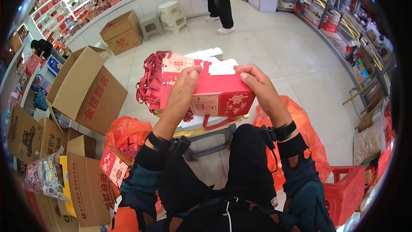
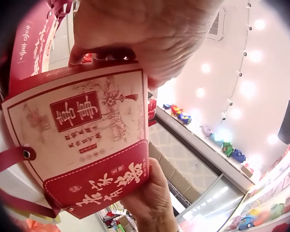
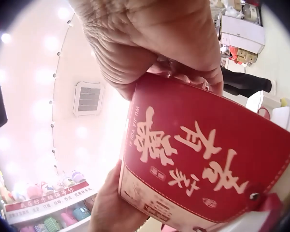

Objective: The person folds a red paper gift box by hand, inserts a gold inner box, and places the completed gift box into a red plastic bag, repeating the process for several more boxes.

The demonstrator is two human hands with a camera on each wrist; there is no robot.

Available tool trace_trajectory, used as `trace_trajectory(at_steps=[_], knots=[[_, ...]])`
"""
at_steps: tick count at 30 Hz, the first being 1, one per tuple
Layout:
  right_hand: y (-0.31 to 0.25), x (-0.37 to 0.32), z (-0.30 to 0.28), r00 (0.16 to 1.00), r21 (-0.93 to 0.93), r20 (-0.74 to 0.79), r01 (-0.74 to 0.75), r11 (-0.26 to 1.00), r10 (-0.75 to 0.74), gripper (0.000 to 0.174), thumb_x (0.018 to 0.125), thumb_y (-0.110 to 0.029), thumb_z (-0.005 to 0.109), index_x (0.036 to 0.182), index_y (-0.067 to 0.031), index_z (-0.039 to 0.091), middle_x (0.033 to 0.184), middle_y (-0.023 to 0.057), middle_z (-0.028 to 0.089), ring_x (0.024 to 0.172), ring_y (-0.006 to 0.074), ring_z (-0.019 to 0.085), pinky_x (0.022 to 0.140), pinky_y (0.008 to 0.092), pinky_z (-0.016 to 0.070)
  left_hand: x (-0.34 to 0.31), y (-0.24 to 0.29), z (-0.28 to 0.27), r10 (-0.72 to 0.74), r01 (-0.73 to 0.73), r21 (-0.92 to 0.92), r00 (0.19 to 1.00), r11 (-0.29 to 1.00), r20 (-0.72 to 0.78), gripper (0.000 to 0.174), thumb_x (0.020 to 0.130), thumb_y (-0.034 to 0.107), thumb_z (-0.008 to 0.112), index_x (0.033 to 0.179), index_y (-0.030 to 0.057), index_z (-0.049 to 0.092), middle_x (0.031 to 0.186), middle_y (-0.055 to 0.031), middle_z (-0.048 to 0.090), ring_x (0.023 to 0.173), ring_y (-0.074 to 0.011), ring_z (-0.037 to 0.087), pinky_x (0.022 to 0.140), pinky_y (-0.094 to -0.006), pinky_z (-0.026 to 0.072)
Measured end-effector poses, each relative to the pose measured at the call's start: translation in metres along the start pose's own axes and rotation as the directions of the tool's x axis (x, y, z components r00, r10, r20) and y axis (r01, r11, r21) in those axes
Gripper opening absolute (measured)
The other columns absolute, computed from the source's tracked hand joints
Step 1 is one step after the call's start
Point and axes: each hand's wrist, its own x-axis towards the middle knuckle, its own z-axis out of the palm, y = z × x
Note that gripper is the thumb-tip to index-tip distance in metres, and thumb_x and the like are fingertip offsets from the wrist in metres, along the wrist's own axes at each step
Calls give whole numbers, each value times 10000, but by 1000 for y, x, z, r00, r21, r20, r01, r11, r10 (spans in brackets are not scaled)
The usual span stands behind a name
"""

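Observation:
A red and cream gift box (image 1: 234, 96) with Chinese lettering and a ribbon handle (image 1: 214, 124) is between my two hands. My left hand (image 1: 183, 87) grips its left end, thumb along the upper edge. At the right end my right hand (image 1: 262, 87) holds the same edge, fingers bent over the far side. The left wrist view shows the box's cream panel (image 2: 82, 113) and the ribbon fixed by an eyelet. Red lettering panel (image 3: 198, 145) fills much of the right wrist view. Left of the box lie other red boxes (image 1: 176, 64) and a heap of red ribbon handles (image 1: 152, 77).
Large cardboard cartons (image 1: 92, 92) stand at the left, by an orange plastic bag (image 1: 126, 131) holding red items. Another orange bag (image 1: 296, 131) and a red stool (image 1: 345, 193) are at the right. A person in black trousers (image 1: 218, 2) stands ahead.

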Motion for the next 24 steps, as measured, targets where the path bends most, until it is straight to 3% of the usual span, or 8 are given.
trace_trajectory(at_steps=[2,6,9,16,18,20,23,24], knots=[[3,-7,1,998,22,-26,53,998,-52,392,978,-295,595,1273,-37,578,1294,106,589,1213,176,544,1040,306,417,-1,-3,3,173,-172,18,983,985,-53,505,1096,416,348,1357,35,551,1260,-92,609,1259,-187,507,1121,-333,335],[8,-17,3,995,78,-64,78,994,-73,521,975,-397,610,1365,-62,526,1294,105,576,1214,194,534,1041,322,420,0,-14,2,168,-167,82,986,982,-3,555,1102,433,289,1400,30,526,1287,-133,605,1297,-231,502,1141,-343,318],[12,-24,-5,975,-305,21,218,927,-223,707,869,-431,745,1428,-85,486,1329,121,542,1255,236,519,1044,358,435,2,-21,-3,166,-167,230,986,959,24,578,1101,446,276,1405,19,520,1319,-156,596,1313,-262,496,1153,-342,300],[-13,-29,-7,972,-335,10,223,916,-233,561,888,-332,757,1319,-29,564,1230,102,624,1141,211,603,986,338,484,-2,17,0,208,-217,212,976,953,62,671,1089,523,235,1483,16,429,1380,-161,551,1299,-258,509,1137,-352,335],[-18,-37,-16,999,156,-37,41,987,-36,513,947,-339,702,1309,-6,555,1124,72,678,1018,183,662,916,288,526,-13,39,-6,82,-11,-304,971,953,222,744,1053,584,347,1546,28,314,1446,-153,489,1297,-249,518,1072,-375,414],[-7,-44,-18,999,339,-32,31,940,-21,459,1024,-339,584,1317,11,536,1116,65,695,961,167,689,885,272,553,-18,38,-10,83,-1,-325,967,946,240,770,1043,599,358,1557,31,278,1463,-152,463,1294,-248,515,1066,-376,419],[-2,-69,6,956,768,32,-211,605,292,507,1077,-396,433,1404,-13,493,1255,113,659,1097,184,666,946,347,554,-22,22,-4,117,-29,-299,953,954,280,835,1017,612,427,1576,30,209,1509,-160,402,1332,-263,474,1091,-392,400],[17,-75,9,925,805,199,-342,484,322,527,1074,-415,432,1423,-23,482,1309,123,627,1163,196,635,983,351,534,-24,10,6,-45,119,-255,960,959,278,834,1006,597,478,1564,20,247,1530,-152,386,1365,-257,440,1125,-391,363]])
